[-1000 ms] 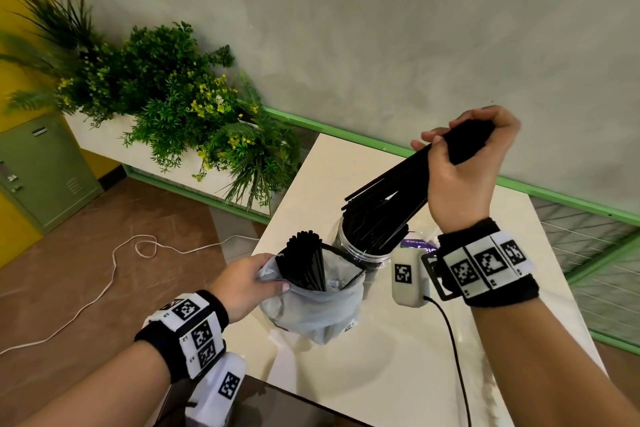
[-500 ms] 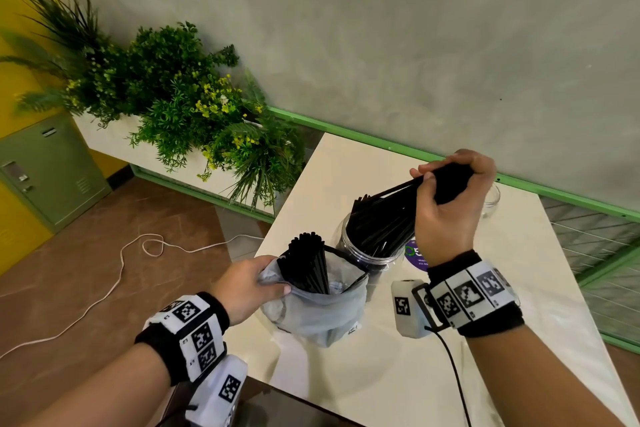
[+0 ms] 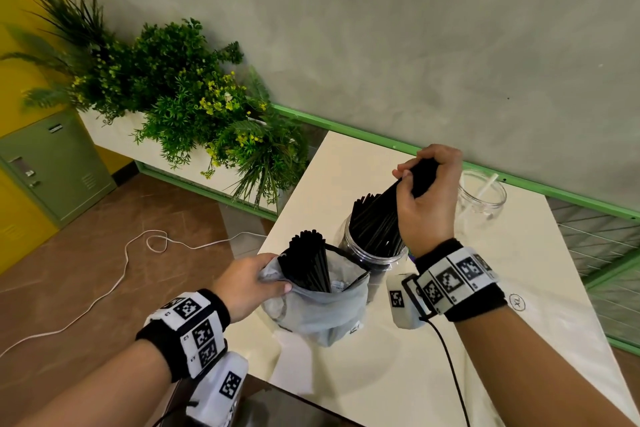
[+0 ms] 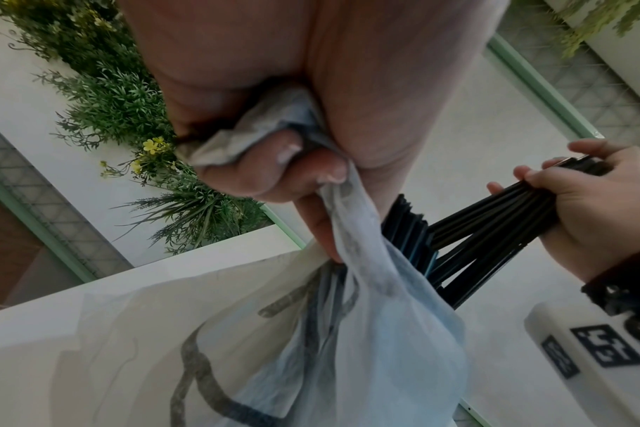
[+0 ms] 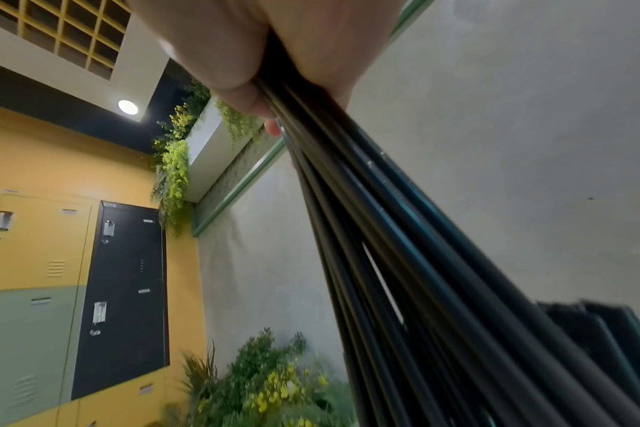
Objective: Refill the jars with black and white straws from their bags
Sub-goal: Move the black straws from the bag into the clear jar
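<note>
The right hand [image 3: 427,198] clenches a bundle of thin black plastic straws [image 3: 381,218], their lower ends already inside the clear round plastic jar [image 3: 370,253] on the cream table [image 3: 519,340]. The left hand [image 3: 247,282] grips the rim of the translucent grey bag [image 3: 322,308] (more straws stand inside). The next move likely calls for letting go so the bundle settles.

place: staff or break room | cues: lockers [image 5: 30,254]; planter [image 3: 180,104]; table [image 3: 519,340]
</note>
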